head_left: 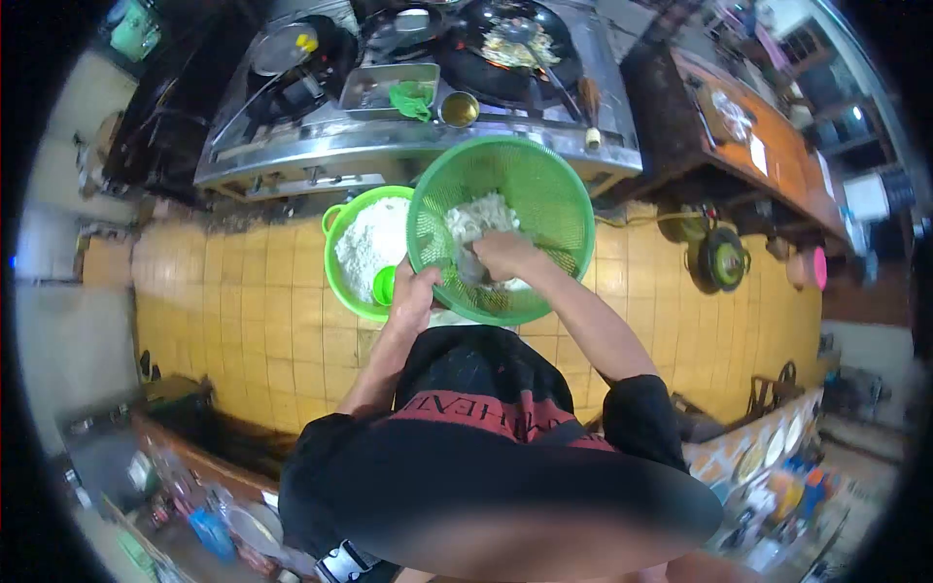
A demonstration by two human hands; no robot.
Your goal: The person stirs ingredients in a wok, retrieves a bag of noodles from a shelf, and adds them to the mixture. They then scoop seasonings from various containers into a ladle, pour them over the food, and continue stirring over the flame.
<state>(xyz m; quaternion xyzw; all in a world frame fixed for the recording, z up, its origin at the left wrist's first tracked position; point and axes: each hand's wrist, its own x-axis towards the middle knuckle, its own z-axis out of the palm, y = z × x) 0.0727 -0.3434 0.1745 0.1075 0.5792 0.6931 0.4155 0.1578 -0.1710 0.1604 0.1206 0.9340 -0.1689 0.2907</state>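
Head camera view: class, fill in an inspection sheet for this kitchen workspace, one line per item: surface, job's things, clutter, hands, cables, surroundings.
Surface: yellow tiled floor below; steel stove counter ahead.
Job's things: green colander holding white food; green bowl of white food beside it.
Clutter: metal tray, small metal cup, green cloth.
Hands: left hand grips the colander's rim; right hand is inside it, on the food.
Cables: nothing seen.
Surroundings: wok with food; wooden table at right.
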